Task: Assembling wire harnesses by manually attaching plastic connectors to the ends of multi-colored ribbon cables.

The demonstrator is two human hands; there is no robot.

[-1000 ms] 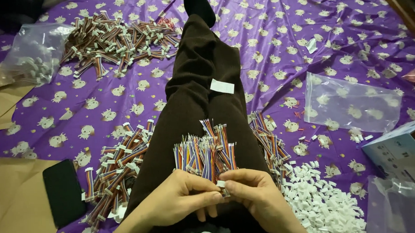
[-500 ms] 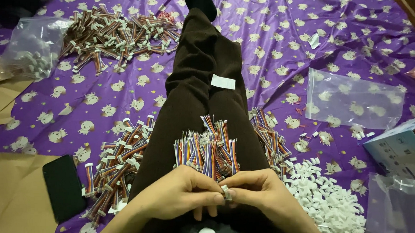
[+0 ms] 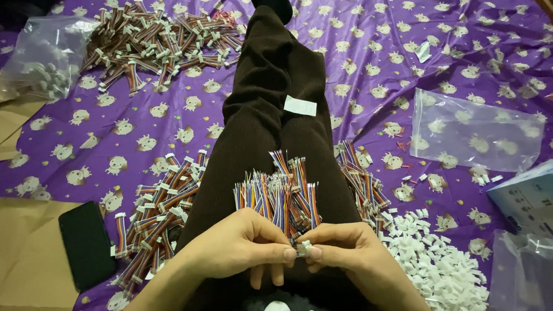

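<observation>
I sit with my legs in dark trousers [image 3: 268, 107] stretched out over a purple patterned sheet [image 3: 377, 54]. A bundle of short multicoloured ribbon wires [image 3: 276, 192] lies on my lap. My left hand [image 3: 239, 239] and my right hand [image 3: 347, 245] meet just below it, fingertips pinched together on a small white connector [image 3: 302, 249] joined to one wire end. A pile of loose white connectors [image 3: 436, 260] lies by my right thigh. Finished wires with white ends lie heaped at my left thigh [image 3: 159, 208].
A bigger heap of wires [image 3: 156, 43] and a clear bag of white parts [image 3: 43, 56] sit at the far left. An empty clear bag [image 3: 475, 130], a pale box [image 3: 535, 201] and a black phone [image 3: 86, 242] lie around me. Brown cardboard [image 3: 17, 262] edges the sheet.
My hands have stayed at the lap, fingers shifting slightly as they press the white connector between them. The camera has tilted a little.
</observation>
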